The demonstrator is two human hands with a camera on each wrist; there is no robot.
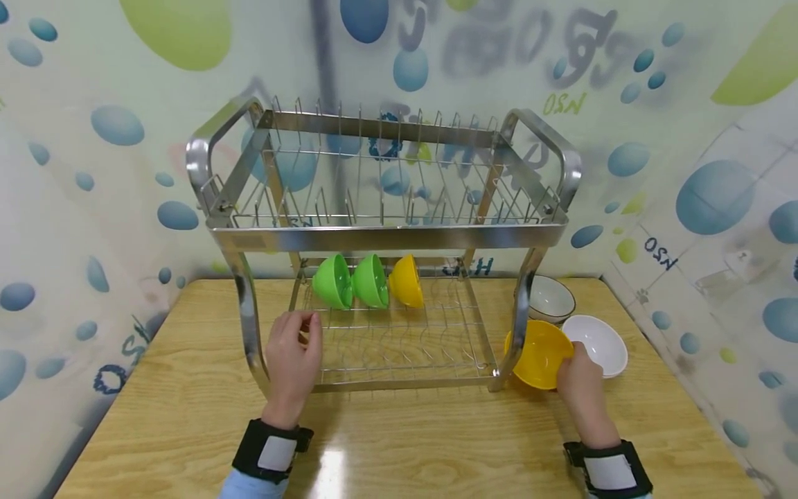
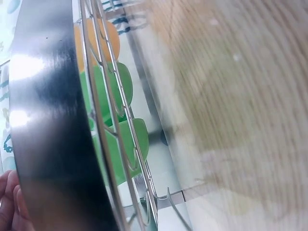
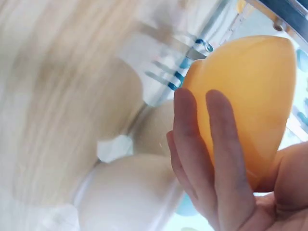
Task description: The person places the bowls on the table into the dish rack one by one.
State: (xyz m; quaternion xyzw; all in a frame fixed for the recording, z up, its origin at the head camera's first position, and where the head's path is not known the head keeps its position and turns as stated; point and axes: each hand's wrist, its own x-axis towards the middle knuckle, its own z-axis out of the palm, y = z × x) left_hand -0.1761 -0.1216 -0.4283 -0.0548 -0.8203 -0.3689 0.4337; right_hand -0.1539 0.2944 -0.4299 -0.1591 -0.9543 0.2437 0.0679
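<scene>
My right hand (image 1: 580, 381) grips a yellow bowl (image 1: 539, 355) at its right rim, beside the rack's front right leg. In the right wrist view the fingers (image 3: 224, 139) spread under the bowl's outside, with the thumb at its rim. My left hand (image 1: 294, 357) hovers by the front left leg of the metal dish rack (image 1: 386, 239), its fingers loosely curled around nothing. On the lower tier, two green bowls (image 1: 332, 281) and another yellow bowl (image 1: 406, 281) stand on edge in a row toward the left.
Right of the rack, a white bowl (image 1: 598, 345) and a dark-rimmed white bowl (image 1: 551, 298) sit on the wooden table (image 1: 399, 443). The rack's upper tier (image 1: 386, 173) has upright wire dividers and side handles. A patterned wall covering (image 1: 623, 159) stands close behind.
</scene>
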